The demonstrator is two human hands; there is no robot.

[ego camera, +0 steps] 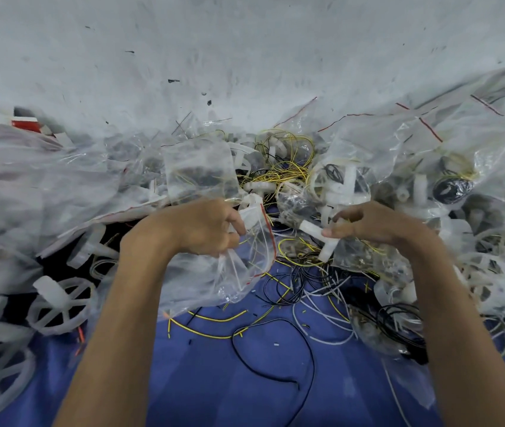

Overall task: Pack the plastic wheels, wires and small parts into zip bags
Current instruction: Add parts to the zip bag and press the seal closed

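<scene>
Bag (pixel 245 269) mouth held open in left grip (pixel 201 229); white part (pixel 312 228) pinched in right grip (pixel 377 226), at bag's 3 o'clock. Advise widening mouth, feeding part end-first.

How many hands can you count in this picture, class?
2. The left hand grips a red-striped zip bag at centre; the right hand, beside it, pinches a white plastic part. No others show.

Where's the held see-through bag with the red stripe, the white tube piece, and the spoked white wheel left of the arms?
Clear plastic zip bag with red strip (pixel 235 272): head view, on its front wall.
White tube-shaped plastic piece (pixel 310 228): head view, on its upper end.
White spoked plastic wheel (pixel 61 306): head view, on its hub.
</scene>
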